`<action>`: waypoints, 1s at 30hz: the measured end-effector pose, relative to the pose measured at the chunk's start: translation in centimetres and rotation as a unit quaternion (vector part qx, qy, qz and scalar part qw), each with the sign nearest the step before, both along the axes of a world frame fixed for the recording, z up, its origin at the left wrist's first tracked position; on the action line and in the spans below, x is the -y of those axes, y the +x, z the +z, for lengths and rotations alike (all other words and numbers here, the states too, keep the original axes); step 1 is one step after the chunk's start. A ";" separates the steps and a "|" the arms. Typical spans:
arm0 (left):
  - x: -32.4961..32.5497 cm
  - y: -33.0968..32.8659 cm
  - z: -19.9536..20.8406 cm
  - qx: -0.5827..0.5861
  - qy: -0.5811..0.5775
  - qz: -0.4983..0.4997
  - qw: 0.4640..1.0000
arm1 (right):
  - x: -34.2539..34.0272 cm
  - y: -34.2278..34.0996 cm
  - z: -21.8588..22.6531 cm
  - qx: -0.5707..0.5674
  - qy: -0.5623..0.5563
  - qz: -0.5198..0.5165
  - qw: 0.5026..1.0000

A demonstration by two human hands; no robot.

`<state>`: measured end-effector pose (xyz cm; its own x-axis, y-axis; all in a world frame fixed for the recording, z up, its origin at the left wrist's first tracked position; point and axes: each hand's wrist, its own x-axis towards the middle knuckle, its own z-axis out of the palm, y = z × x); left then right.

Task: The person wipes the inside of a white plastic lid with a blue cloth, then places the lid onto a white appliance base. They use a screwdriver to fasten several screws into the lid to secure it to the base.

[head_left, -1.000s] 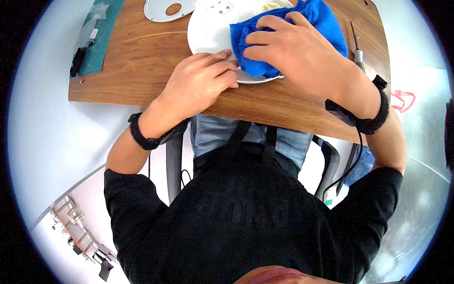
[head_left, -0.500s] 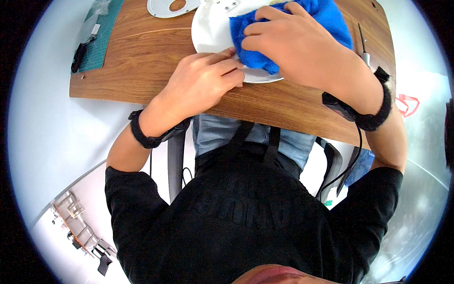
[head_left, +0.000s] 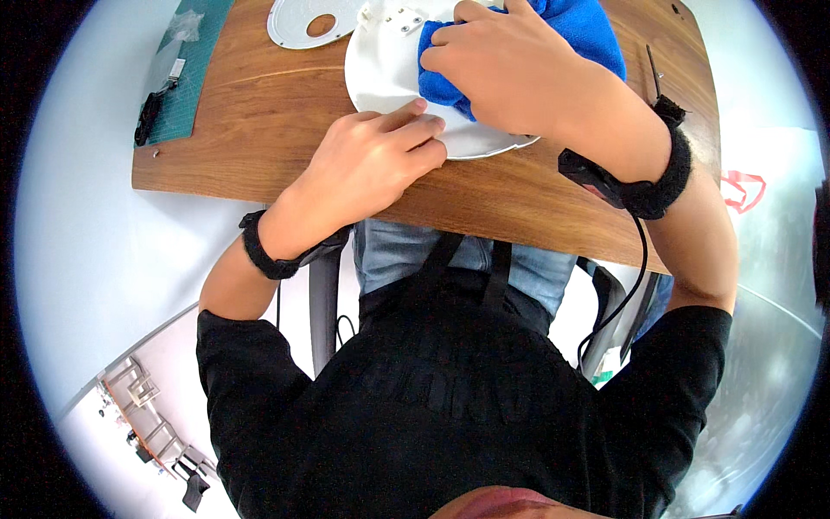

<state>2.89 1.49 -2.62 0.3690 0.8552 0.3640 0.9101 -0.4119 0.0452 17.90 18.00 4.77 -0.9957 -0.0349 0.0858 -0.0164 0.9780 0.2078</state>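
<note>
A white round plastic cover (head_left: pixel 380 69) lies on the wooden table in front of me, its far part cut off by the upper edge of the view. My left hand (head_left: pixel 372 160) grips the cover's near-left rim, thumb and fingers closed over the edge. On the cover rests a bunched blue cloth (head_left: pixel 592 30). My right hand (head_left: pixel 514 78) presses the cloth against the surface with bent fingers closed on its folds. Small screws and raised fittings show at the cover's far left.
A flat white disc with a round hole (head_left: pixel 285 26) lies at the far left of the wooden table (head_left: pixel 251 104). Beyond it is a green cutting mat (head_left: pixel 192 95) bearing a black cable (head_left: pixel 149 117) and a clear plastic bag (head_left: pixel 184 26). A screwdriver (head_left: pixel 654 73) lies right of the cloth.
My right hand and the blue cloth have slid a little left and away from me, baring more of the cover's near rim. My left hand stays at the rim.
</note>
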 end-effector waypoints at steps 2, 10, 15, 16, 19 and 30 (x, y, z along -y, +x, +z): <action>0.0 -0.1 -0.1 0.009 0.005 -0.003 1.000 | 0.1 -0.1 0.4 0.013 -0.011 0.014 1.000; -0.3 -0.2 0.3 0.007 0.019 -0.011 1.000 | -0.9 0.0 0.1 0.030 -0.051 0.012 0.998; 0.0 -0.2 0.1 0.014 -0.004 -0.001 1.000 | -1.0 1.4 3.0 0.152 -0.102 0.047 0.982; 0.0 -0.3 0.1 0.016 0.003 -0.004 1.000 | -1.5 2.1 2.8 0.125 -0.115 0.041 0.985; 0.0 -0.2 0.1 0.026 0.002 -0.003 1.000 | -2.2 3.6 4.6 0.131 -0.170 -0.003 0.977; -0.1 -0.2 0.6 0.015 -0.012 0.000 1.000 | -2.2 3.8 4.0 0.154 -0.100 -0.087 0.979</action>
